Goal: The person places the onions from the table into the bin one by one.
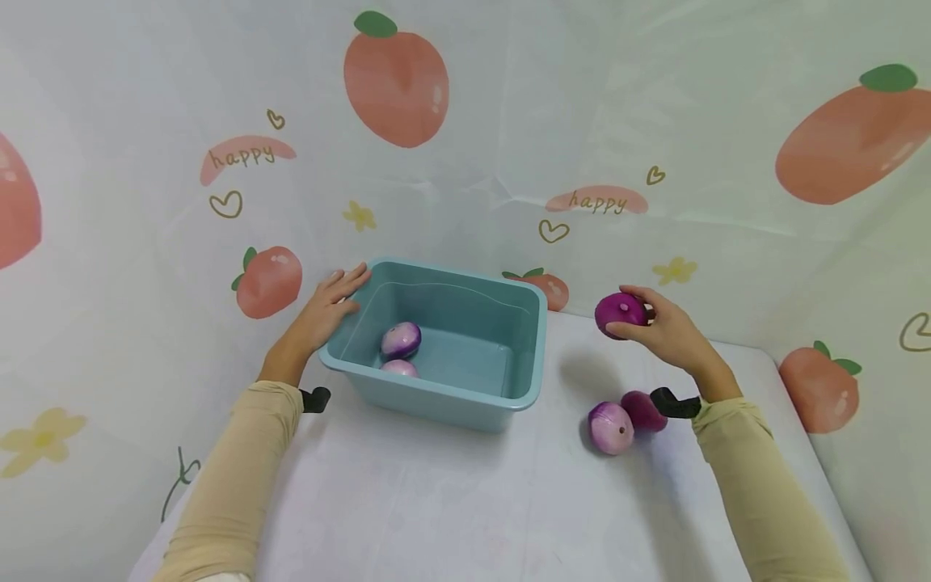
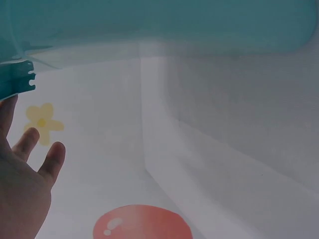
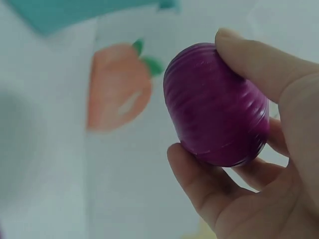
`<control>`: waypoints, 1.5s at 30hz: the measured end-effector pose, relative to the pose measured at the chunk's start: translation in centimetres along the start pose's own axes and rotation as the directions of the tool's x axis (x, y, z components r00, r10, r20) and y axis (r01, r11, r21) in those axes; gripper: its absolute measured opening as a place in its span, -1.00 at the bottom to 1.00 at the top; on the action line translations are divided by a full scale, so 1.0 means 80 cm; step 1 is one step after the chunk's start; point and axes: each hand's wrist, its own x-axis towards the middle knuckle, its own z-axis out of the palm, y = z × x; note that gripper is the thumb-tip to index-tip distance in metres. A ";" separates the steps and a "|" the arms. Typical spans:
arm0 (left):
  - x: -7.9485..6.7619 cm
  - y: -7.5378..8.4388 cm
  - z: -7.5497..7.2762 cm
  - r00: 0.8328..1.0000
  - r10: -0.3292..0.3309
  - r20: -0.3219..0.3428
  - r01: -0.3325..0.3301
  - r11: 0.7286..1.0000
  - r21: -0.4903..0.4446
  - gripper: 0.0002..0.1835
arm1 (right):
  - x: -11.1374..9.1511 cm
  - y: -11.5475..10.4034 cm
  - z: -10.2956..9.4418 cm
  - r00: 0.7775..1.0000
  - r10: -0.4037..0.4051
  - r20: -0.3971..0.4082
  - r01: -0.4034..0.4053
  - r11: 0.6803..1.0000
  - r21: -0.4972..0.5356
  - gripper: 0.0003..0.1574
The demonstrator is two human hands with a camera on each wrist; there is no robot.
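Observation:
My right hand (image 1: 672, 331) holds a red onion (image 1: 618, 315) above the table, to the right of a blue-green plastic bin (image 1: 429, 408). In the right wrist view, thumb and fingers are curled round the ribbed purple onion (image 3: 214, 109). My left hand (image 1: 323, 311) touches the bin's left rim near its far corner, with its fingers nearly straight. From the left wrist, the hand (image 2: 22, 186) shows below the bin's rim (image 2: 15, 82), one fingertip right at it. Inside the bin lie a purple-and-white onion (image 1: 402, 340) and a paler one (image 1: 399, 368), partly hidden by the near wall.
On the white tabletop (image 1: 436, 501), below the raised right hand, a purple-and-white onion (image 1: 610, 428) lies against a dark red onion (image 1: 644, 411). A printed cloth (image 1: 465, 186) with fruit and flowers hangs behind the table and along its sides.

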 end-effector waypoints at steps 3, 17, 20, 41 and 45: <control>0.000 -0.001 0.000 1.000 -0.008 0.008 0.008 1.000 0.004 -0.33 | 0.007 -0.030 -0.003 0.999 -0.036 0.000 0.036 0.999 0.016 -0.03; 0.003 -0.003 -0.004 1.000 0.004 0.002 -0.004 1.000 0.014 -0.35 | 0.067 -0.160 0.027 0.952 -0.274 0.132 0.252 0.953 0.166 -0.17; 0.002 -0.004 -0.003 1.000 -0.003 -0.003 0.003 1.000 0.014 -0.35 | 0.080 -0.182 0.043 0.937 -0.306 0.171 0.272 0.942 0.197 -0.17; 0.005 -0.004 0.003 0.999 0.022 -0.022 -0.023 1.000 -0.010 -0.35 | 0.163 -0.226 0.182 0.850 -0.358 0.387 0.294 0.931 0.215 -0.12; 0.005 -0.006 0.002 0.999 0.026 -0.025 -0.026 1.000 -0.011 -0.36 | 0.168 -0.229 0.199 0.839 -0.326 0.436 0.277 0.945 0.174 -0.10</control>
